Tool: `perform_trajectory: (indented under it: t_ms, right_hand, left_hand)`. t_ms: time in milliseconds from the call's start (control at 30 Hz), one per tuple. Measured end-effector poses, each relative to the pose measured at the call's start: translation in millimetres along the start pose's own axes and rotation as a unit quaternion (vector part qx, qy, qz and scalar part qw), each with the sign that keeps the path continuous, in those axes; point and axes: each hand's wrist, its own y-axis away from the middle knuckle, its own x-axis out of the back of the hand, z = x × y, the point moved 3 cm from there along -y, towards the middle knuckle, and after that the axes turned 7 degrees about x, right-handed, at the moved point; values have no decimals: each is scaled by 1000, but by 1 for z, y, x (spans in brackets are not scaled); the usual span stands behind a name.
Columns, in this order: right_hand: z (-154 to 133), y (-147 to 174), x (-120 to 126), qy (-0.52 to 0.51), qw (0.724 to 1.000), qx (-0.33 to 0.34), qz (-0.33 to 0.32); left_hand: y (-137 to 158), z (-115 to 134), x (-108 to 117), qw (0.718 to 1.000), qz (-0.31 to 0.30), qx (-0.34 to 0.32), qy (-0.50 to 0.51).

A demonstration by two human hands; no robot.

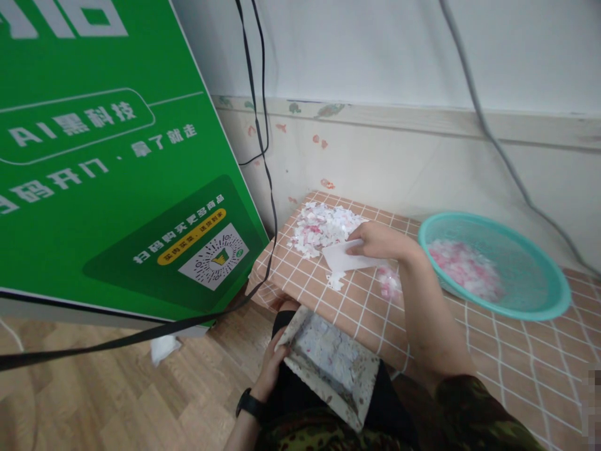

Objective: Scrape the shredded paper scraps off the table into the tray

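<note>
My right hand [377, 240] grips a white, flat, sheet-like scraper [342, 255], its edge down by a heap of white and pink flakes [323, 225] on the checked tablecloth. A few flakes [336, 279] lie apart below the scraper. Low over my lap, my left hand [273, 363] is closed on the left side of a stained, pale rectangular tray [323, 388]. Bluish-white bits cover the tray's bottom. Under my right forearm is a small clear bag with pink pieces [389, 283], partly hidden.
A turquoise plastic basket [535, 300] holding pink and white pieces stands right on the brown checked table [474, 351]. A big green cabinet [141, 188] rises at left. Dark cables [265, 156] hang between it and the wall. A white scrap [164, 348] lies on the floor.
</note>
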Motion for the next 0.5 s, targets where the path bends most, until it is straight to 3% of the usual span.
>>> perform_trajectory:
  t_ms: [500]
  right_hand:
    - [-2, 5, 3, -16, 1000, -5, -1]
  left_hand:
    - [1, 4, -1, 1000, -6, -5, -9]
